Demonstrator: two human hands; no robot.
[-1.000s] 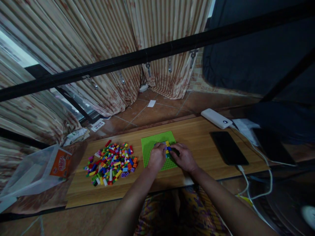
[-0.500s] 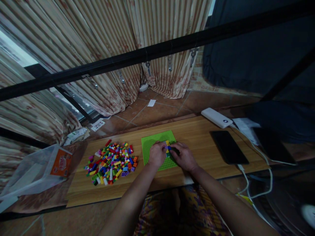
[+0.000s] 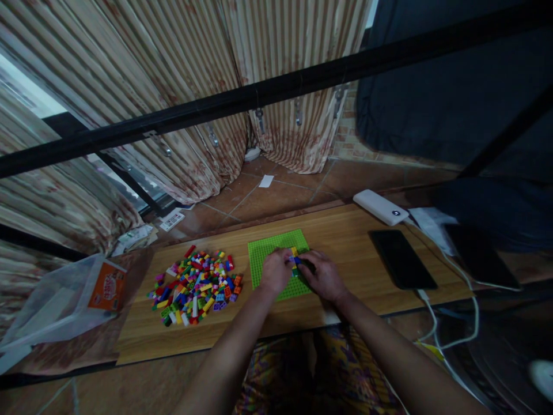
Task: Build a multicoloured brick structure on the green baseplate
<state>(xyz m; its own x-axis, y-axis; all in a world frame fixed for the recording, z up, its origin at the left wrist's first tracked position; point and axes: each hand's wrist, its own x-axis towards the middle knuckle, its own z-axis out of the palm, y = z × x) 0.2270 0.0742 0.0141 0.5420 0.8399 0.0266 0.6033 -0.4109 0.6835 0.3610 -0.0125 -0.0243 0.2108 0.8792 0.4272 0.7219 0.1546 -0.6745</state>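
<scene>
A green studded baseplate (image 3: pixel 260 248) lies on the wooden board, with a small cluster of coloured toy bricks (image 3: pixel 294 252) on or just above it. Yellow, blue and green show among these bricks; whether they touch the plate I cannot tell. From the left, my left hand (image 3: pixel 276 270) closes its thumb and fingers on the cluster. My right hand (image 3: pixel 324 274) pinches at a blue toy brick (image 3: pixel 297 260) on the cluster's right side. My fingers hide much of the bricks between them.
A loose pile of mixed toy bricks (image 3: pixel 196 285) spreads to the left of the plate. Farther left sits a clear plastic box (image 3: pixel 56 305) with an orange label. To the right lie a black phone (image 3: pixel 401 259), a white power bank (image 3: pixel 380 207) and white cables (image 3: pixel 475 317).
</scene>
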